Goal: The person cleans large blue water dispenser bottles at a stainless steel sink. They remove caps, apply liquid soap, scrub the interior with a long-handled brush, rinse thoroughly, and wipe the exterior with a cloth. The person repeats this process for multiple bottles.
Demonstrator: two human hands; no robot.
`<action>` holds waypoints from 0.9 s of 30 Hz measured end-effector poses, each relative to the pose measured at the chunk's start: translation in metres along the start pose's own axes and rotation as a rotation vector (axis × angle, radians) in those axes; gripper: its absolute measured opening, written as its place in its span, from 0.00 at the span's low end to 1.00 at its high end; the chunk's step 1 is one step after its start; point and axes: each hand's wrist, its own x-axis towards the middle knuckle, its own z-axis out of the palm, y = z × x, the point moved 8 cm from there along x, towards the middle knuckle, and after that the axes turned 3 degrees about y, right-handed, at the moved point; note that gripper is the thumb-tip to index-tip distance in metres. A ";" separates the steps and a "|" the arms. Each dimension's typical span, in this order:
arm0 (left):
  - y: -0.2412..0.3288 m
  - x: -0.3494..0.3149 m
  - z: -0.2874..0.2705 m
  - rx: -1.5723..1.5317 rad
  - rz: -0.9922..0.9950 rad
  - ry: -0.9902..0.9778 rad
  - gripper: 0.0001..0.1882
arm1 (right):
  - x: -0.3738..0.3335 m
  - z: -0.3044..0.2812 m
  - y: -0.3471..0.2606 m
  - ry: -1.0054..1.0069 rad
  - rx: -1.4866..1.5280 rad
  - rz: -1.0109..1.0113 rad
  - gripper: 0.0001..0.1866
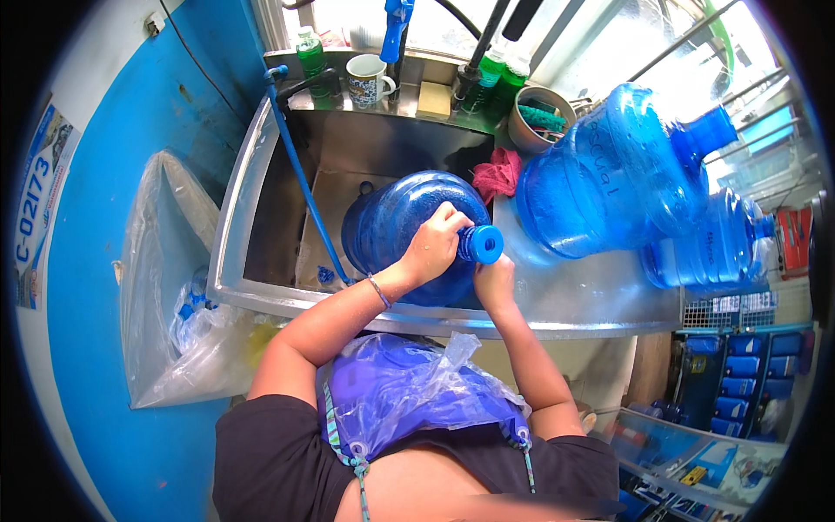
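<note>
A large blue water jug (370,228) lies tilted in the steel sink (344,130), its neck (481,244) turned toward me and to the right. The neck's end is a blue ring with a dark round centre; whether that is a cap or the bare mouth I cannot tell. My left hand (432,244) is closed around the neck from its left side, fingers curled over the top. Against the right side of the neck, my right hand (495,284) is closed, low by the jug's shoulder. Its fingertips are hidden, and I cannot make out what they hold.
Two more blue jugs (600,174) (706,248) stand on the steel counter at right. A pink mesh cloth (497,174) lies beside the sink. Behind are a mug (369,80), a sponge (434,100), green bottles (496,76) and a pot (518,129). A blue pipe (304,178) crosses the sink.
</note>
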 end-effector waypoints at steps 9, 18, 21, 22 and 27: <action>-0.001 -0.006 -0.001 -0.027 0.070 0.006 0.17 | 0.004 -0.005 -0.006 -0.007 -0.197 -0.012 0.03; 0.000 -0.016 -0.008 -0.031 0.046 -0.165 0.29 | -0.006 0.015 0.007 -0.123 -0.402 0.030 0.05; 0.006 -0.025 -0.007 0.090 0.038 -0.187 0.31 | -0.034 0.037 -0.009 -0.317 -0.502 0.041 0.07; 0.009 -0.027 -0.007 0.171 0.068 -0.183 0.33 | -0.045 0.051 -0.034 -0.376 -0.487 -0.149 0.07; 0.000 -0.019 -0.003 0.110 0.040 -0.228 0.25 | -0.072 0.069 -0.093 -0.391 -0.230 -0.059 0.10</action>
